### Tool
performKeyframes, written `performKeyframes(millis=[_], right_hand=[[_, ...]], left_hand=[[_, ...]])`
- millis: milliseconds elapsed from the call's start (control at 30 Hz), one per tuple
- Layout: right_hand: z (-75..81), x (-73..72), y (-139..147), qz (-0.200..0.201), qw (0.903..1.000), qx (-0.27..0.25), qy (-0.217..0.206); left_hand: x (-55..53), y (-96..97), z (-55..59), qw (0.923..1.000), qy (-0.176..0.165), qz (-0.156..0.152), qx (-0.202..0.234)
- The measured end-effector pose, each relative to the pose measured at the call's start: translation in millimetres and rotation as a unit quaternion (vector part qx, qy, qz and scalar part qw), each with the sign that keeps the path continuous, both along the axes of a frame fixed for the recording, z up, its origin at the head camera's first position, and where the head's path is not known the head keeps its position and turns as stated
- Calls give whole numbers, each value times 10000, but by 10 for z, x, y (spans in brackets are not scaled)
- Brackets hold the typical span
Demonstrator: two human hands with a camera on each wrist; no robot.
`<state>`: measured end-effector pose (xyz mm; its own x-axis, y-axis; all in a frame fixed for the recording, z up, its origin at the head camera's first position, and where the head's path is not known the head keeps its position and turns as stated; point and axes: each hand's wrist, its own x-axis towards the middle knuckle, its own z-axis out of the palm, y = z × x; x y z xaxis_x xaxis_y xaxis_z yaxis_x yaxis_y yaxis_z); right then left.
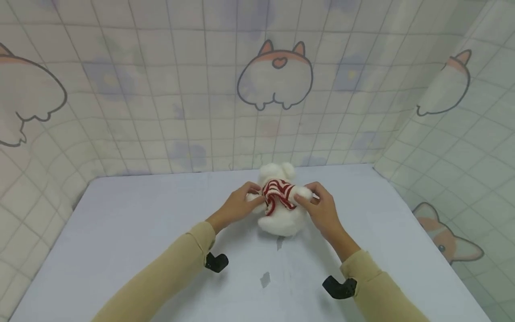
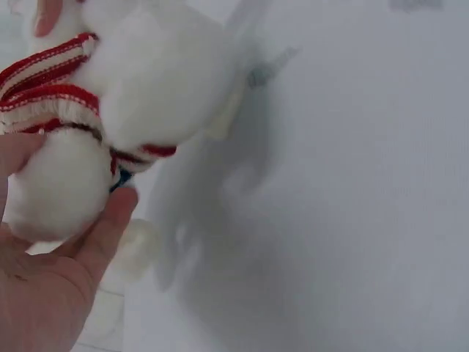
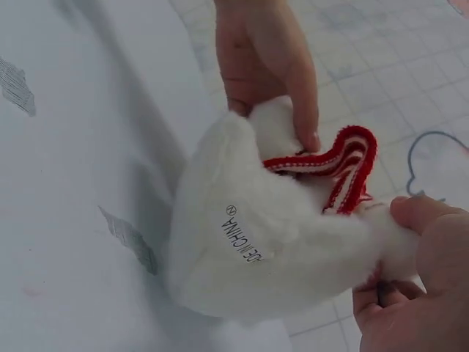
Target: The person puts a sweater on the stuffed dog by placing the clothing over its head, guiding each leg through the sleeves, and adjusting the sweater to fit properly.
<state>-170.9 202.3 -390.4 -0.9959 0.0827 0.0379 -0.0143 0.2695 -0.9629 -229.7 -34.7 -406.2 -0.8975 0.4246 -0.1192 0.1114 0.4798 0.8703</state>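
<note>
A white plush toy (image 1: 283, 222) in a red-and-white striped knitted sweater (image 1: 276, 190) is held between both hands near the far edge of the table, its head pointing away. My left hand (image 1: 238, 204) grips the toy's stubby left-side arm, thumb on one side and fingers beneath, as the left wrist view shows. On the other side, my right hand (image 1: 323, 209) pinches the opposite arm (image 1: 302, 195) between thumb and fingers. Printed lettering (image 3: 240, 235) ending in "IN CHINA" shows on the toy's white fur in the right wrist view. Its face is hidden.
The white table (image 1: 153, 223) carries small grey patches (image 1: 265, 280) in front of the toy. A tiled-pattern curtain (image 1: 181, 89) with cartoon corgi prints stands behind and along both sides. Black curved pieces (image 1: 339, 287) jut from both sleeve cuffs.
</note>
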Motion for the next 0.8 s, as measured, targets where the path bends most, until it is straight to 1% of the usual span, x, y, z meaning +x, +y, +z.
performKeyframes(millis=[67, 100, 133, 167, 267, 300, 367, 433, 533, 600, 667, 733, 800], right_hand=[[-2, 36, -39, 105, 9995, -234, 168], [-2, 50, -52, 158, 9989, -346, 264], [-1, 62, -59, 209, 9983, -423, 347], [-4, 66, -61, 259, 9977, -471, 413], [-33, 42, -49, 435, 9971, -468, 411], [-45, 28, -44, 496, 9974, -372, 358], [-74, 10, -21, 600, 9980, -137, 172], [-84, -6, -16, 630, 9978, 183, -10], [-66, -17, -46, 444, 9961, 759, -91], [-49, -29, -91, 229, 9941, 1052, -113], [-40, -40, -143, -39, 9928, 1192, -111], [-43, -49, -192, -285, 9922, 1209, -135], [-54, -58, -233, -493, 9914, 1206, -152]], left_hand=[[-2, 3, -23, 9986, -453, 195, 162], [3, 3, -18, 9973, -627, 288, 266], [5, 4, -12, 9959, -720, 377, 387], [4, 3, -7, 9950, -719, 454, 530], [-5, -9, 26, 9935, -377, 807, 714], [-5, -14, 40, 9922, -301, 901, 807], [4, -8, 43, 9894, -294, 1027, 986], [23, 3, 43, 9884, -330, 1041, 1057], [67, 39, 44, 9870, -446, 951, 1213], [91, 73, 44, 9883, -325, 939, 1154], [107, 110, 44, 9887, -208, 954, 1134], [114, 147, 46, 9886, -90, 1024, 1103], [116, 181, 44, 9874, -65, 1057, 1179]])
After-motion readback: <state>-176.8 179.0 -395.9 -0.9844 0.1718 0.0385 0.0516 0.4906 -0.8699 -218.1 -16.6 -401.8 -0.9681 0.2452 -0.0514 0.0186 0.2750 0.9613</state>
